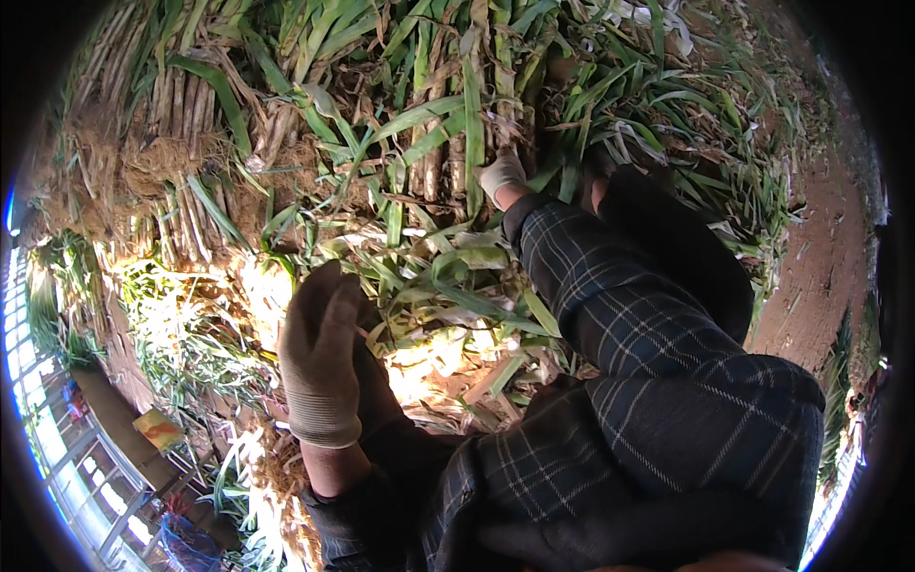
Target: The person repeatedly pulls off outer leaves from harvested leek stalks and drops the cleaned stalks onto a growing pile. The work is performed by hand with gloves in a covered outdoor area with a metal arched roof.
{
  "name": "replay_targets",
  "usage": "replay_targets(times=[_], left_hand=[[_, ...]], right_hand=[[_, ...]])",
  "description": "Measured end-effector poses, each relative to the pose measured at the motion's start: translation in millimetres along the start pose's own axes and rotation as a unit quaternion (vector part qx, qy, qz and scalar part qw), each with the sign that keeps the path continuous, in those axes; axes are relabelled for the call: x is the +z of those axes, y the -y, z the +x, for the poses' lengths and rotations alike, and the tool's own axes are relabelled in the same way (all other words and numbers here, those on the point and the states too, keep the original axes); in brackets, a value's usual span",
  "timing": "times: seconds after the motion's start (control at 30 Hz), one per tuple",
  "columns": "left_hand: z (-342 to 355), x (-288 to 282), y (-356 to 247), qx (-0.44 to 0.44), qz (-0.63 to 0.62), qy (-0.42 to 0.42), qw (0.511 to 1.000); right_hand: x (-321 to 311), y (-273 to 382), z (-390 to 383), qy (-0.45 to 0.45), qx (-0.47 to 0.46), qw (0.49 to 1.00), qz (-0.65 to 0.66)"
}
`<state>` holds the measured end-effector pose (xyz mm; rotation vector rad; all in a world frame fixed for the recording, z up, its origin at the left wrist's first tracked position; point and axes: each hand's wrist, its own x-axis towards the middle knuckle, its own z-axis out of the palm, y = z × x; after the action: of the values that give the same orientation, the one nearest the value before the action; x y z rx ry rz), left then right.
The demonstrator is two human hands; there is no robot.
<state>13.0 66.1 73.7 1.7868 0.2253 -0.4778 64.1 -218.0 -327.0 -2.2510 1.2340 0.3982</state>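
My left hand (321,353), in a beige knit glove, is raised at lower center over loose green leaves, fingers loosely extended and slightly bent, with nothing visible held. My right hand (501,176), also gloved, reaches forward from the plaid sleeve and grips the lower part of some leek stalks (500,86) in the upper middle; its fingertips are partly hidden by them. Beside these stalks more leeks (429,138) lie with dry leaves and pale stems. Scattered trimmed leaves (477,291) cover the ground between my hands, partly in bright sunlight.
Rooted leek bundles (162,157) fill the upper left, with more green piles (67,315) behind. A leafy heap (667,105) spreads at upper right beside a dirt strip (810,257). At lower left are a metal frame (114,477), a blue bag (186,534) and a yellow object (157,429).
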Motion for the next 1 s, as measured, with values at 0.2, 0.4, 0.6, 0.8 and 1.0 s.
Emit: replay_targets(times=[0.2, 0.4, 0.6, 0.8, 1.0], left_hand=[[2.6, 10.6, -6.8, -0.026, 0.021, 0.036, 0.999], [-1.2, 22.4, -6.7, 0.004, 0.019, 0.071, 0.997], [1.2, 33.9, 4.3, 0.003, -0.015, 0.073, 0.997], [6.7, 47.8, 28.4, 0.048, 0.168, 0.1, 0.979], [-8.4, 57.6, 38.2, 0.023, 0.392, 0.171, 0.904]], right_hand=[[-32.3, -6.7, 9.0, 0.194, 0.017, 0.963, 0.188], [-79.0, -30.5, -86.1, 0.547, -0.02, 0.547, 0.634], [-104.1, 2.3, -77.3, 0.303, 0.019, 0.609, 0.733], [-146.0, 62.9, -67.1, 0.33, 0.041, 0.707, 0.624], [-162.1, 63.4, -230.6, 0.329, -0.116, 0.594, 0.725]])
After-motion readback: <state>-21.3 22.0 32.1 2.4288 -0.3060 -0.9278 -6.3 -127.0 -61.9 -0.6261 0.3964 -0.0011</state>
